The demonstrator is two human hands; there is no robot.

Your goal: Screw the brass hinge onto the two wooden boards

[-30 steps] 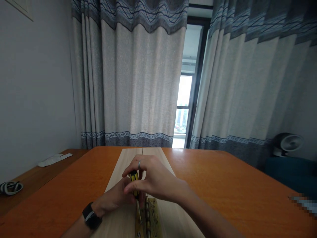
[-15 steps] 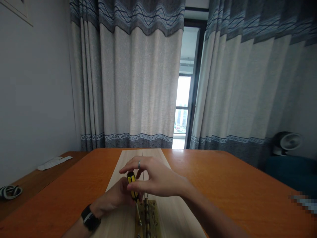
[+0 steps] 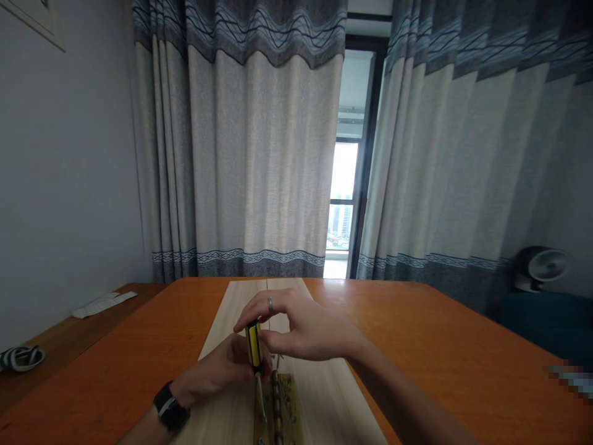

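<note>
Centrally, your two hands meet over the work. Your left hand (image 3: 217, 369), a black wristwatch (image 3: 171, 406) on its wrist, has its grip closed around the lower handle of a yellow-and-black screwdriver (image 3: 254, 346). Your right hand (image 3: 308, 327), a silver ring (image 3: 270, 305) on one finger, curves around the same handle from the other side, its grip also closed and its thumb against the tool. The screwdriver stands nearly upright, tilted slightly, and its thin steel shaft (image 3: 262, 398) runs down to the left leaf of a brass hinge (image 3: 290, 408), where the tip rests. The hinge lies flat on a pale wooden board (image 3: 222, 364) with a lengthwise seam, set on an orange desk (image 3: 407, 346). At left, a brown wooden desk (image 3: 139, 292) carries a white paper strip (image 3: 104, 304) and a black-and-white striped band (image 3: 21, 359). At far right, a round white fan (image 3: 546, 267) stands behind a dark teal seat (image 3: 546, 327). Grey-banded linen curtains (image 3: 264, 154) flank a glass door (image 3: 343, 198).
</note>
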